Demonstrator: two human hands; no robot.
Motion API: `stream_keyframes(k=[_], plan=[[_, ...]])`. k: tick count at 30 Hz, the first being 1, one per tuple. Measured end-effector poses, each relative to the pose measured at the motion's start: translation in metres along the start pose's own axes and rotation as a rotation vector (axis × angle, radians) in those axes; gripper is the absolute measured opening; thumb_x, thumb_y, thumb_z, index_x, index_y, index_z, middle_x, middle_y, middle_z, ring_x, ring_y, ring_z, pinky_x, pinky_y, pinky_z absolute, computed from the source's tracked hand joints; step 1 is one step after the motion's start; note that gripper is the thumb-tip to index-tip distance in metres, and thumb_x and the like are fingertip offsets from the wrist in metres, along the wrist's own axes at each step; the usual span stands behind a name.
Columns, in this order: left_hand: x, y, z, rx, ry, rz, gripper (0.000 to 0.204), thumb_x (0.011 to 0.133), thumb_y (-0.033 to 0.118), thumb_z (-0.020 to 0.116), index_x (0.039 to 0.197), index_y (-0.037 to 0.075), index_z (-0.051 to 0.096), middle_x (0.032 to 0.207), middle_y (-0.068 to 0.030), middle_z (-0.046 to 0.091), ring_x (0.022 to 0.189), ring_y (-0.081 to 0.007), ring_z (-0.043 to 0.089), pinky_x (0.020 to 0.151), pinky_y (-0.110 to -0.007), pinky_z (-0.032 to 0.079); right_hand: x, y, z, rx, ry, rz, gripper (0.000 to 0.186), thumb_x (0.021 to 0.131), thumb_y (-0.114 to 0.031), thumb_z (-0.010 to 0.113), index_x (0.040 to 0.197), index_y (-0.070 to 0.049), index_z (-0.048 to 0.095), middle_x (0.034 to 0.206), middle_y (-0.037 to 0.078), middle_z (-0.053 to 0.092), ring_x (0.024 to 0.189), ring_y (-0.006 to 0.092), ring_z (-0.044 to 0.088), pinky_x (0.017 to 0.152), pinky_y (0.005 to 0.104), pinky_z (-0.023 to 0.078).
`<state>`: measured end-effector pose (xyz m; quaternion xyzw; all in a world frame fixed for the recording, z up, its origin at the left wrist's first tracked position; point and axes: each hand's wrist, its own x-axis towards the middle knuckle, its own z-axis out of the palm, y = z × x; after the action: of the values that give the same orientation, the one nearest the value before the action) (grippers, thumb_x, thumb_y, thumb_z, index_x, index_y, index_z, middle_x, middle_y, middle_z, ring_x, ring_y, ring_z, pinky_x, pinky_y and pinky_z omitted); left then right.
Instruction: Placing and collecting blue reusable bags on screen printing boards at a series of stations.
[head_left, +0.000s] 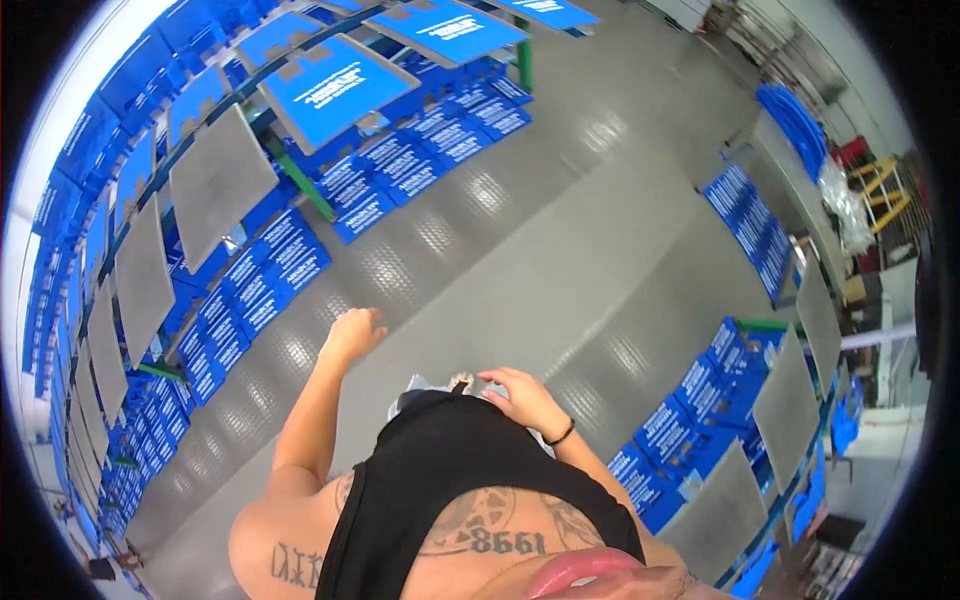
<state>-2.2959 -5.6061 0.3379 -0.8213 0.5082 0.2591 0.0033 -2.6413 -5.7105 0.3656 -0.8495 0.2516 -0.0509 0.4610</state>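
Note:
My left hand point(355, 336) hangs out in front over the grey floor, its fingers loosely bent and a little apart, with nothing visible in it. My right hand point(527, 401) is at my waist, beside the front of my black top point(440, 425). Its fingers are loosely bent, and I see nothing held in it. A black band point(564, 432) is round the right wrist. Neither hand touches the racks or the blue boxes. Just ahead of my waist, a small beige thing point(461, 382) shows, too small to make out.
To the left runs a long rack with grey boards point(218, 185) and blue printed panels point(338, 92); stacked blue boxes point(265, 270) stand below. At right are another grey board point(785, 408), more blue boxes point(668, 432) and a yellow step stool point(884, 190). Between lies grey floor point(560, 250).

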Motion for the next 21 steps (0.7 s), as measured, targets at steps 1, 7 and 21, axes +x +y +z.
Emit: stream_keyframes(k=[1,7,21], plan=[[0.013,-0.005,-0.017,-0.054,0.054,0.001,0.037,0.083,0.029,0.069,0.115,0.01,0.066,0.105,-0.0193,0.068,0.101,-0.037,0.064,0.089,-0.045,0.051,0.027,-0.001,-0.002,0.007,-0.028,-0.026,0.029,0.088,-0.022,0.062,0.115,-0.01,0.062,0.107,0.012,0.065,0.1,0.0328,0.061,0.085,0.0417,0.05],[0.115,0.005,-0.102,-0.326,0.265,0.16,0.032,0.084,0.025,0.067,0.111,0.008,0.066,0.098,-0.0175,0.069,0.097,-0.0344,0.065,0.084,-0.043,0.052,0.171,0.016,-0.013,-0.073,-0.328,-0.072,0.032,0.087,-0.026,0.063,0.114,-0.009,0.062,0.11,0.013,0.065,0.102,0.0324,0.062,0.086,0.0419,0.05],[0.459,-0.064,-0.246,-0.342,0.677,0.357,0.023,0.079,0.019,0.07,0.101,0.011,0.067,0.094,-0.0103,0.065,0.091,-0.0291,0.059,0.079,-0.041,0.049,0.5,-0.04,-0.093,-0.025,-0.278,-0.207,0.029,0.086,-0.022,0.065,0.111,-0.008,0.062,0.101,0.013,0.065,0.096,0.0332,0.061,0.082,0.0424,0.05]])
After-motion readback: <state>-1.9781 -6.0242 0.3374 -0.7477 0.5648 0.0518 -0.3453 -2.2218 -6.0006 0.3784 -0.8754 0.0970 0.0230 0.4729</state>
